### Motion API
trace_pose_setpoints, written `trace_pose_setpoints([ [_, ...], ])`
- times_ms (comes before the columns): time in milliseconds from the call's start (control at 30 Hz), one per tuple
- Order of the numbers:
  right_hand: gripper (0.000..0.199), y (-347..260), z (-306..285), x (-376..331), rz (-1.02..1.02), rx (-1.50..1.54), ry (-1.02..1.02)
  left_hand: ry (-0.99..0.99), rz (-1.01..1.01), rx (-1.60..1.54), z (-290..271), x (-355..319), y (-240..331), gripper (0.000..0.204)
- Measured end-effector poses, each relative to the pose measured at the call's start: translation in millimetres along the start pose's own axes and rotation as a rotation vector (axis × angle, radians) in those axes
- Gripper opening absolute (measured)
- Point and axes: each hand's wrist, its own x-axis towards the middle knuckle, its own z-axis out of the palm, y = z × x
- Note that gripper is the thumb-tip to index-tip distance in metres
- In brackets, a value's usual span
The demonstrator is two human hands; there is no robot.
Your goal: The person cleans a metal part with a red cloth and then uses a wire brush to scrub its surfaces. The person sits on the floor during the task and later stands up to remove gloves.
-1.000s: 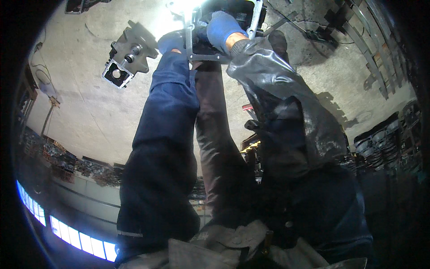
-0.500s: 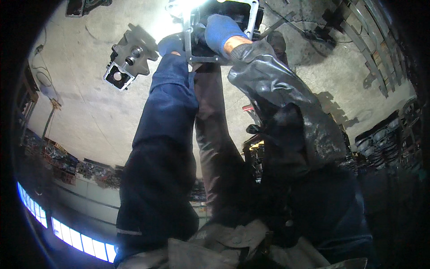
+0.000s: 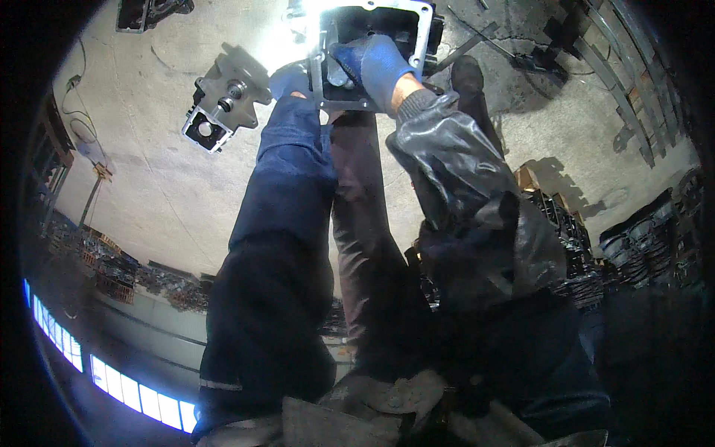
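An open-topped metal housing (image 3: 418, 37), dark inside with a pale bolt-holed flange, sits at the top of the view. My right hand (image 3: 378, 65), in a blue glove, reaches over its near rim into the cavity. Its fingers are curled together, and what they hold, if anything, cannot be made out. Against the housing's left side is my left hand (image 3: 290, 79), also gloved in blue. Its fingers are hidden by the wall and by bright glare. To the left, on the floor, lies a grey cast casing (image 3: 237, 86) with a square opening and a round bore.
Another dark casting (image 3: 153, 11) lies at the upper left. Long metal bars (image 3: 618, 89) lie on the right, with a thin rod (image 3: 484, 36) near the housing. Stacked parts (image 3: 640, 242) line the lower right. My dark shoe (image 3: 468, 74) is right of the housing.
The whole view has shifted slightly, so things appear a little lower and further right. My right hand has turned within the housing, showing its curled fingers more. My left hand stays at the housing's side.
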Motion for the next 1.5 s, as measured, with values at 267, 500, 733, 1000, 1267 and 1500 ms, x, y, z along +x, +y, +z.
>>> trace_pose_setpoints([
  [267,0.050,7.5,-23.7,2.5,0.272,0.480,0.218,-0.060,-0.173,-0.231,-0.1,5.8,8.4,0.031],
  [500,0.048,-10.9,-39.0,-21.4,0.434,0.975,0.334,-0.117,0.032,0.134,-16.5,2.5,6.8,0.031],
  [733,0.042,-40.4,-18.7,-23.4,0.636,1.174,0.490,-0.108,0.063,0.177,-14.9,2.3,-3.7,0.033],
  [1000,0.040,-25.8,14.0,10.9,0.638,0.630,0.223,-0.065,0.139,0.185,-24.4,-4.5,2.9,0.030],
  [1267,0.042,-29.7,4.2,10.0,0.633,0.643,0.295,-0.096,0.105,0.163,-37.6,-11.2,7.5,0.032],
  [1500,0.040,-26.0,14.3,19.6,0.523,0.552,0.385,-0.100,0.067,0.171,-31.4,-6.0,3.5,0.034],
])
